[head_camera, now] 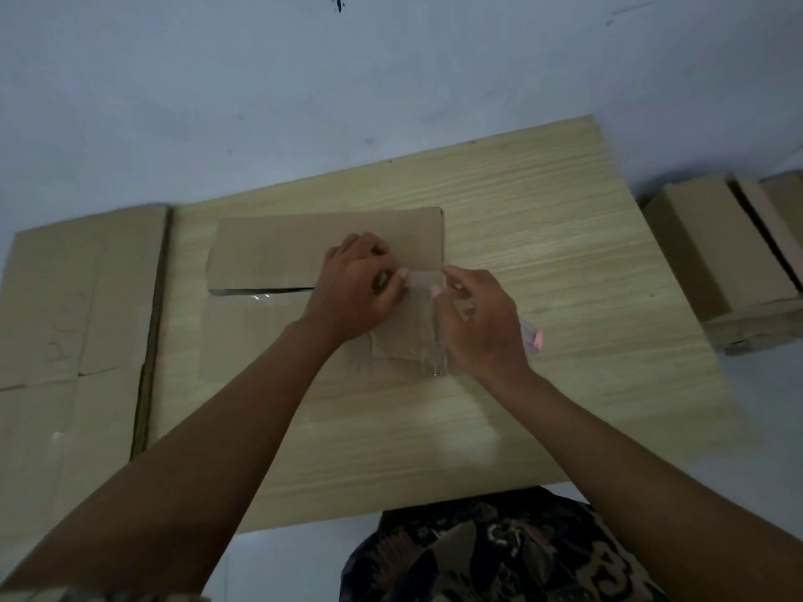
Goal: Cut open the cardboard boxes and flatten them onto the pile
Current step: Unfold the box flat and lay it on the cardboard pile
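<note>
One cardboard box (304, 288) on the wooden board (543, 236), lying low near board centre, long axis 9-to-3. Top seam half open: dark slit from the 9 o'clock end to about mid-length, clear tape (428, 336) bridging the 3 o'clock end and hanging crumpled down the near side.

Left hand (358, 284) over the seam near the box's 3 o'clock end, fingers curled, pinching one end of a short tape strip. Right hand (476, 319) just beside it at 3 o'clock, off the box's end edge, fingertips pinching the other end of the strip; a pale cutter-like tool with a pink end (532, 336) tucked in the same hand, blade not visible. Hands close together, strip stretched between.

Key relation: uncut stretch of seam directly under the hands, running along the box's long axis. Right hand nearer the taped end. Judgement: peel or slice toward 3 o'clock to finish the opening.

Pile of flattened boxes (82, 297) at 9 o'clock, touching the board edge. Unopened boxes (717, 249) at 3 o'clock on the pale floor (347, 80), apart from the board. Patterned clothing (499, 553) at 6 o'clock.
</note>
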`<state>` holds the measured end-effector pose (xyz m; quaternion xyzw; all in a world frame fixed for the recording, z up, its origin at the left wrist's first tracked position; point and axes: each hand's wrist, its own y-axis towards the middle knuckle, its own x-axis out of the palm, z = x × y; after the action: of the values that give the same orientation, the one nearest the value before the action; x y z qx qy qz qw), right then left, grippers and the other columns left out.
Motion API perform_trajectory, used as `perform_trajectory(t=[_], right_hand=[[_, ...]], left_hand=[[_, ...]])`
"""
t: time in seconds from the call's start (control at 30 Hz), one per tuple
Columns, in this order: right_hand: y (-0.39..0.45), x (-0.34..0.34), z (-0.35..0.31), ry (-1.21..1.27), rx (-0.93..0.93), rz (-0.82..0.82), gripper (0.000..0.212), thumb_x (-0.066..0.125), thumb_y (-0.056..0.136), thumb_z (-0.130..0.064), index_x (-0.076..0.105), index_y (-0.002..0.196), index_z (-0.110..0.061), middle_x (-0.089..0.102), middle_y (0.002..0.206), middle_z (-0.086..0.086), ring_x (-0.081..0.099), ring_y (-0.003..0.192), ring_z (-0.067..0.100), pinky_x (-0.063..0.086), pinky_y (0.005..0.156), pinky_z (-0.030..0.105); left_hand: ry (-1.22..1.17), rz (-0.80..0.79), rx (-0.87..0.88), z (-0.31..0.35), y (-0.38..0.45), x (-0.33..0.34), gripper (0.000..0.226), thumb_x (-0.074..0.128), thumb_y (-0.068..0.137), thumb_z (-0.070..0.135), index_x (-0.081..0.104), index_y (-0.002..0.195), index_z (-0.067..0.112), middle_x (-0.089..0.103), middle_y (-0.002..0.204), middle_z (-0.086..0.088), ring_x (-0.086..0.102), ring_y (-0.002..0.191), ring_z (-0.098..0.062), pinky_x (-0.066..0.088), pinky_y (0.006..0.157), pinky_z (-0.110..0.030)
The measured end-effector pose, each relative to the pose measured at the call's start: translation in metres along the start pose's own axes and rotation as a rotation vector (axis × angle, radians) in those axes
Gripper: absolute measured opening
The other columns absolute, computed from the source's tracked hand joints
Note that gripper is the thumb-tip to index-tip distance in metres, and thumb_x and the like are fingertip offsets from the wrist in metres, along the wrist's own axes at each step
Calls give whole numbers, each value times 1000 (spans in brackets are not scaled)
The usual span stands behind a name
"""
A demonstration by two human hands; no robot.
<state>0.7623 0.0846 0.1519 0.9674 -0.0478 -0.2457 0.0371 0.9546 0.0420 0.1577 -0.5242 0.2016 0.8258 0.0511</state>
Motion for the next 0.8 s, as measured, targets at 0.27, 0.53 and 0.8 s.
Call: perform_trajectory(t=[0.27, 0.53, 0.8], right_hand=[[-14, 20, -14, -211, 86, -139, 58, 65, 78, -14, 61, 136, -21, 39, 129, 5, 56, 109, 25, 54, 86, 42], [-3, 21, -49, -175, 303, -276, 42, 66, 77, -7, 55, 117, -18, 29, 123, 2, 50, 104, 22, 44, 80, 23], [-14, 8, -61, -46, 65, -236, 23, 69, 78, -13, 51, 91, -17, 57, 81, 2, 49, 65, 14, 44, 58, 36]], left_hand=[[-84, -265, -63, -54, 14, -41, 47, 51, 77, 27, 76, 116, 18, 63, 137, -7, 57, 127, -29, 45, 108, -44], [11, -653, -55, -81, 37, -57, 66, 75, 91, 33, 49, 149, 18, 31, 164, -3, 24, 153, -23, 17, 122, -31], [118, -730, -44, -104, 58, -65, 80, 85, 80, 26, 47, 150, 27, 38, 161, -4, 39, 145, -26, 30, 119, -38]])
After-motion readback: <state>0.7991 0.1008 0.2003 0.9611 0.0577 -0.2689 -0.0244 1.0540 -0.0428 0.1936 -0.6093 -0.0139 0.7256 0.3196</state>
